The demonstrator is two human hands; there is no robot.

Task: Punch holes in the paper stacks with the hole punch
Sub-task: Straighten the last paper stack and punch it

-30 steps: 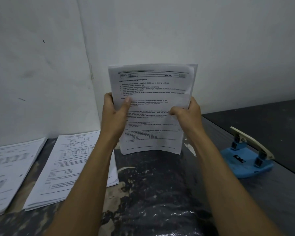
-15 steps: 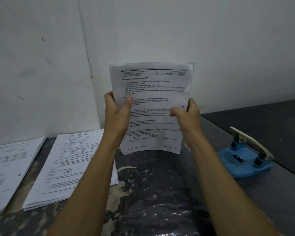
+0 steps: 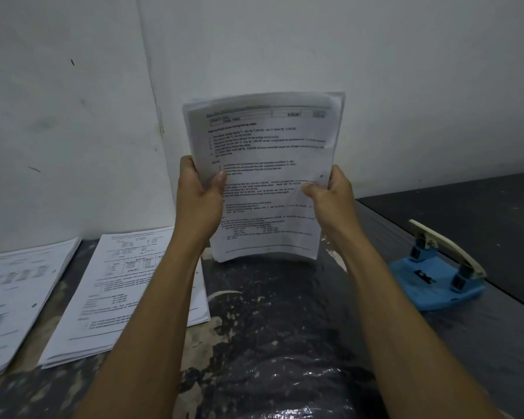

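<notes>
I hold a stack of printed paper point(image 3: 270, 164) upright in front of me, above the dark table. My left hand point(image 3: 198, 196) grips its left edge with the thumb on the front page. My right hand point(image 3: 330, 198) grips the right edge the same way. The sheets fan slightly at the top. A blue hole punch point(image 3: 433, 282) with a cream lever rests on the table to the right, apart from both hands. Two more paper stacks lie flat at the left: one near the middle point(image 3: 124, 291) and one at the far left point(image 3: 15, 297).
The worn dark table point(image 3: 279, 343) has a glossy, scuffed top. White walls point(image 3: 375, 71) meet in a corner right behind the held stack. A darker surface point(image 3: 481, 207) runs along the right behind the punch.
The held stack has risen slightly and tilted a little to the right; both hands kept their grip. The punch and the flat stacks stayed put.
</notes>
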